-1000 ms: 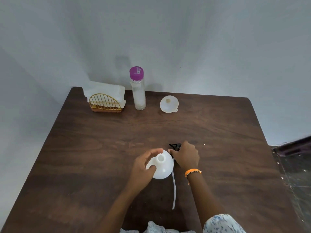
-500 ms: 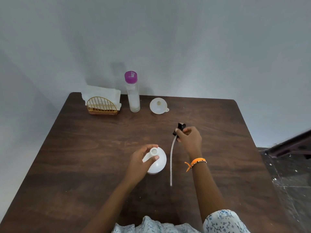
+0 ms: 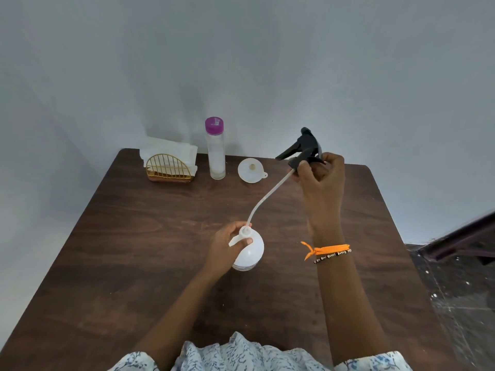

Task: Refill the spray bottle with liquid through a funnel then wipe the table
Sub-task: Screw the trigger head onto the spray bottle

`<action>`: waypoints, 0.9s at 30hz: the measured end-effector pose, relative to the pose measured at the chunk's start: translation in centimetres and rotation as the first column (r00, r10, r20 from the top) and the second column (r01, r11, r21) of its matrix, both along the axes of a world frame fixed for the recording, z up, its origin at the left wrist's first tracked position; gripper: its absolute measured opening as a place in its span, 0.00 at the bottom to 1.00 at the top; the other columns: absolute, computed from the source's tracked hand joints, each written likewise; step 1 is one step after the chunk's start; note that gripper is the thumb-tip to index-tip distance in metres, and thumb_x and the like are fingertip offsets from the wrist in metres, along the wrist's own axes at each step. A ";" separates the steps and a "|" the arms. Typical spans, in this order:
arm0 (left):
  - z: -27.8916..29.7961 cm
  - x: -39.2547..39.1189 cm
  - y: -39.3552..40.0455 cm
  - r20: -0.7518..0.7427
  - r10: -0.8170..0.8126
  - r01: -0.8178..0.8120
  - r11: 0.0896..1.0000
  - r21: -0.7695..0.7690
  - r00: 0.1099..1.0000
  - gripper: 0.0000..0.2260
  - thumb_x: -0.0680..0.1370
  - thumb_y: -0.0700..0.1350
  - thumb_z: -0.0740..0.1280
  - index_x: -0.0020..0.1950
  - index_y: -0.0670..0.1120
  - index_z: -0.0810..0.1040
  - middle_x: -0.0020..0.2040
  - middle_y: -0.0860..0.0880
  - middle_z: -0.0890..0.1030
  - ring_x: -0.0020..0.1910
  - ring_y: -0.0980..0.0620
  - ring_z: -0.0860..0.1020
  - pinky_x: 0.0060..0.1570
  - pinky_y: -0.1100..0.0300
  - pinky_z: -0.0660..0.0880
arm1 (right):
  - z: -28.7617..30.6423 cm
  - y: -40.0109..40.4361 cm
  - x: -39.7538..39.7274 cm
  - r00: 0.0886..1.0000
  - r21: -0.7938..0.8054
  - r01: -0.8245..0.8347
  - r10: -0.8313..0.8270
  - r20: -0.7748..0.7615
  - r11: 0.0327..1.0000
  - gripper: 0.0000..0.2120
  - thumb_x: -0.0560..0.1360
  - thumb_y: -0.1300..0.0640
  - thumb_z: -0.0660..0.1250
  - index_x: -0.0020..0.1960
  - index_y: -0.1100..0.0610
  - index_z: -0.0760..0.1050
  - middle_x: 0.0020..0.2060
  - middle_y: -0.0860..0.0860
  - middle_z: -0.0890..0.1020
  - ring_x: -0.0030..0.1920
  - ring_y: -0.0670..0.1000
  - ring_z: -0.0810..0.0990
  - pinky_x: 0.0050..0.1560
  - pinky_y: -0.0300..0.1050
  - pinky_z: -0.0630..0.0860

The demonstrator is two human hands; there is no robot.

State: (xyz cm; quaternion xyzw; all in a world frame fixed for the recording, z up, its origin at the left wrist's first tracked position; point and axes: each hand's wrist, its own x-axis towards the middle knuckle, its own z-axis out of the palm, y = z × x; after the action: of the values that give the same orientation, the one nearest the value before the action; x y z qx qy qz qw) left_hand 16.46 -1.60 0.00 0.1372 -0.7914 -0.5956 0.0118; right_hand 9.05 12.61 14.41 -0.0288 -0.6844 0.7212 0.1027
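A white round spray bottle (image 3: pixel 251 251) stands on the brown table (image 3: pixel 134 250), and my left hand (image 3: pixel 227 245) grips its neck. My right hand (image 3: pixel 320 180) is raised above the table and holds the black spray head (image 3: pixel 302 147). The head's thin white tube (image 3: pixel 263 199) curves down, and its tip is at the bottle's open mouth. At the back of the table lies a white funnel (image 3: pixel 250 170). Left of the funnel stands a clear tall bottle with a purple cap (image 3: pixel 215 151), holding liquid.
A gold wire holder with white napkins (image 3: pixel 168 164) sits at the back left corner. A grey wall rises right behind the table. On the right, past the table's edge, is a dark speckled floor (image 3: pixel 460 295).
My right hand has lifted the spray head up and away from the bottle, drawing the tube nearly out of it. My left hand stays on the bottle's neck.
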 end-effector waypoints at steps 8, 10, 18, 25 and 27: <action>-0.1 0.0 0.1 -0.009 -0.009 0.009 1.000 0.015 1.000 0.12 0.72 0.42 0.71 0.54 0.51 0.78 0.55 0.52 0.80 0.55 0.51 0.77 0.52 0.59 0.76 | 0.1 -0.9 0.9 0.994 0.129 -0.040 0.053 -0.100 0.991 0.12 0.72 0.62 0.66 0.50 0.54 0.65 0.42 0.54 0.82 0.37 0.43 0.81 0.37 0.29 0.72; -0.2 0.0 0.1 -0.019 -0.014 0.014 1.000 0.013 1.000 0.12 0.72 0.41 0.71 0.54 0.51 0.77 0.54 0.52 0.80 0.54 0.50 0.77 0.50 0.62 0.75 | 0.0 -1.0 0.9 0.991 0.153 -0.057 0.075 -0.111 0.987 0.12 0.72 0.62 0.67 0.50 0.54 0.65 0.40 0.51 0.82 0.34 0.39 0.80 0.36 0.28 0.71; -0.7 -0.3 -0.4 -0.005 -0.027 0.027 0.999 -0.028 1.000 0.15 0.71 0.47 0.71 0.57 0.51 0.77 0.57 0.53 0.79 0.55 0.50 0.77 0.52 0.58 0.76 | -3.1 -0.9 1.3 0.959 0.196 -0.279 0.282 0.013 0.940 0.13 0.71 0.64 0.69 0.49 0.53 0.66 0.43 0.48 0.82 0.40 0.41 0.82 0.41 0.32 0.76; -0.9 -0.3 -0.3 0.010 0.001 -0.001 0.999 -0.036 1.000 0.15 0.70 0.46 0.73 0.55 0.54 0.76 0.56 0.53 0.79 0.55 0.51 0.77 0.54 0.55 0.77 | -6.7 -1.2 2.3 0.901 0.291 -0.431 0.393 0.182 0.854 0.17 0.71 0.64 0.70 0.52 0.56 0.66 0.47 0.51 0.81 0.45 0.44 0.80 0.45 0.28 0.75; -1.1 -0.1 -0.2 0.019 -0.007 0.006 1.000 0.015 1.000 0.16 0.70 0.45 0.73 0.57 0.49 0.77 0.57 0.49 0.80 0.57 0.49 0.77 0.57 0.53 0.76 | -7.6 -1.4 2.8 0.893 0.285 -0.446 0.402 0.202 0.848 0.17 0.71 0.64 0.71 0.53 0.57 0.66 0.47 0.51 0.80 0.46 0.46 0.80 0.44 0.26 0.74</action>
State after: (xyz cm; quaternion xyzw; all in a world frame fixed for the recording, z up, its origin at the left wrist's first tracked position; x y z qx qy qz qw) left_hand 16.33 -1.82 -1.06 0.1405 -0.7876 -0.6000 0.0013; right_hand 11.81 11.17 6.77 0.0920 -0.7879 0.6002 -0.1023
